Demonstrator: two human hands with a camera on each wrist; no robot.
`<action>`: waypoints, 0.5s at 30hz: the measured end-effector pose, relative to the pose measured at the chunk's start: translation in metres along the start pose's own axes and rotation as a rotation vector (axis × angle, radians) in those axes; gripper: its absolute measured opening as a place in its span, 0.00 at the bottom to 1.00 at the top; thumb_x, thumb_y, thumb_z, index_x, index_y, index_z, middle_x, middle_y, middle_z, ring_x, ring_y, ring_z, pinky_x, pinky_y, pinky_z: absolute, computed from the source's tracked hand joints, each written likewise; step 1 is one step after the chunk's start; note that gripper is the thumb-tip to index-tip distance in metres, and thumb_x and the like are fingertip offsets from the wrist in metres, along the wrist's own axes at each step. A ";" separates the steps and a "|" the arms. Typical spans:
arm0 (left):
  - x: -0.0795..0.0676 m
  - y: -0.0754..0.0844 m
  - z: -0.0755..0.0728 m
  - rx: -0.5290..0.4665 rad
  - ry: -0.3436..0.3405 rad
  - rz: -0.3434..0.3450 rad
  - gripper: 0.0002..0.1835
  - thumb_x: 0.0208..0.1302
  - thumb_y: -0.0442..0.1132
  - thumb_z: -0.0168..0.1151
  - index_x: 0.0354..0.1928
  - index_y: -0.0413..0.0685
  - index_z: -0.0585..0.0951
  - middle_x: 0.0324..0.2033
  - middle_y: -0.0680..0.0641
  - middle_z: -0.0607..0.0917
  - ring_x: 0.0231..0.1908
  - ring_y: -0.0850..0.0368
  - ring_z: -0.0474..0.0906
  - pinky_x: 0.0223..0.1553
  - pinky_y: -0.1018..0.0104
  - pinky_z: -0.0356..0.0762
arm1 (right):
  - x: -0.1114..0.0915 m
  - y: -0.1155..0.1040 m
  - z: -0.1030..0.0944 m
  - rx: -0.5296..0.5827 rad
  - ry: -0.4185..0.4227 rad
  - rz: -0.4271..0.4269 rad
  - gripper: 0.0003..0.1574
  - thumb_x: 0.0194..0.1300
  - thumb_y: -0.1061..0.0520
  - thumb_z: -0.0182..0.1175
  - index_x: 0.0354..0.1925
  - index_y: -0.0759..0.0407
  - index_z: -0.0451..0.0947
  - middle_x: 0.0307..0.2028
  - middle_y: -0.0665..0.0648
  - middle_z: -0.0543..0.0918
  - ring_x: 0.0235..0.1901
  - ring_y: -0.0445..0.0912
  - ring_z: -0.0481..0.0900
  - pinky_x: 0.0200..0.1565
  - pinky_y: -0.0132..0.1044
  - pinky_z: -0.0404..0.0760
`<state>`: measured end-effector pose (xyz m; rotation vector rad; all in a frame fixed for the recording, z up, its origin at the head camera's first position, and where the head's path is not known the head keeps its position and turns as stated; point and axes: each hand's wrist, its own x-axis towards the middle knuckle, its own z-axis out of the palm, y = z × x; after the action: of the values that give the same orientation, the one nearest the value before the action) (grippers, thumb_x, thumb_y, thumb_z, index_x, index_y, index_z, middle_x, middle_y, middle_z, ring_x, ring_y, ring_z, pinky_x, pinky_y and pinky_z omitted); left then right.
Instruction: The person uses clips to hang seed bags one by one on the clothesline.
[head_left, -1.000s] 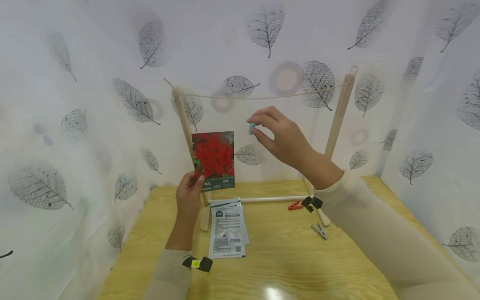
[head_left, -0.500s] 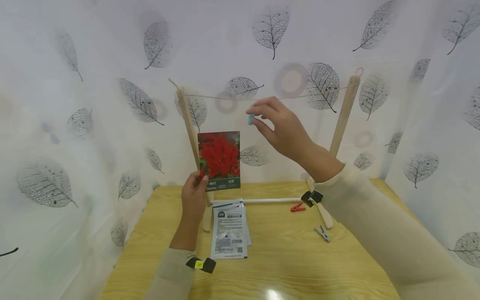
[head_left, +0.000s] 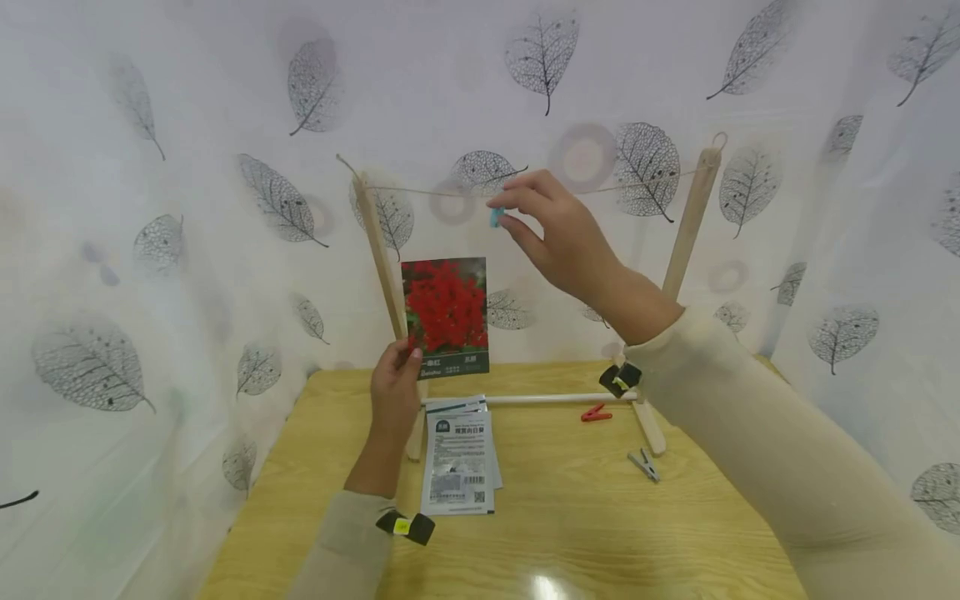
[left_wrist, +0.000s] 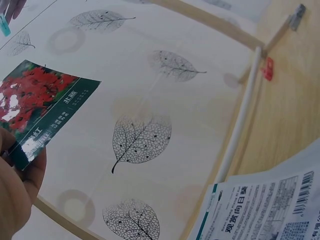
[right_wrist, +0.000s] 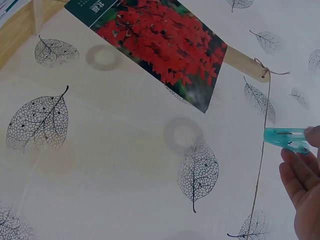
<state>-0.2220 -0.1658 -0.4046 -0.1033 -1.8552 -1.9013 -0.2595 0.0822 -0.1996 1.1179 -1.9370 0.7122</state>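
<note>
My left hand [head_left: 395, 392] grips a seed packet [head_left: 447, 312] with red flowers by its lower left corner, thumb on the front. The packet stands almost upright, below the string [head_left: 412, 191] tied between two wooden posts. Between thumb and fingers of my right hand [head_left: 566, 237] is a pinched light-blue clothespin [right_wrist: 286, 139]. In the right wrist view the clothespin's tip overlaps the string, above and to the right of the packet. The left wrist view shows part of the left hand at the packet's green bottom band [left_wrist: 55, 117].
More seed packets [head_left: 457, 462] lie stacked, backs up, on the wooden table [head_left: 570, 508]. A red clothespin [head_left: 596, 413] and a grey clothespin [head_left: 644, 465] lie to the right. A white rod [head_left: 547, 400] joins the posts [head_left: 686, 229] low down. Leaf-print curtain hangs behind.
My right hand has risen with the light-blue clothespin up to the string. The left hand and its packet have shifted slightly right and up.
</note>
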 end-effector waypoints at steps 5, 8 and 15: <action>0.003 0.001 0.001 0.006 -0.006 0.007 0.13 0.73 0.31 0.54 0.54 0.29 0.77 0.55 0.32 0.82 0.53 0.61 0.79 0.56 0.77 0.77 | 0.007 0.001 0.000 0.001 -0.009 0.007 0.14 0.71 0.60 0.61 0.53 0.61 0.83 0.53 0.63 0.80 0.49 0.54 0.81 0.48 0.44 0.81; 0.003 0.003 0.002 0.001 -0.007 0.007 0.13 0.74 0.31 0.54 0.55 0.30 0.77 0.55 0.33 0.82 0.54 0.61 0.79 0.57 0.76 0.77 | 0.012 0.001 0.001 0.006 -0.012 0.007 0.14 0.71 0.60 0.61 0.53 0.60 0.83 0.53 0.63 0.80 0.48 0.53 0.81 0.48 0.43 0.80; 0.004 0.009 0.005 0.001 -0.008 0.038 0.14 0.73 0.29 0.54 0.55 0.29 0.77 0.55 0.32 0.82 0.53 0.63 0.79 0.56 0.76 0.76 | 0.022 0.002 0.007 0.059 -0.044 0.041 0.13 0.72 0.61 0.60 0.52 0.61 0.83 0.51 0.62 0.80 0.50 0.52 0.81 0.55 0.41 0.81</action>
<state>-0.2229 -0.1621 -0.3944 -0.1447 -1.8459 -1.8774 -0.2705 0.0681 -0.1852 1.1413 -1.9920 0.7772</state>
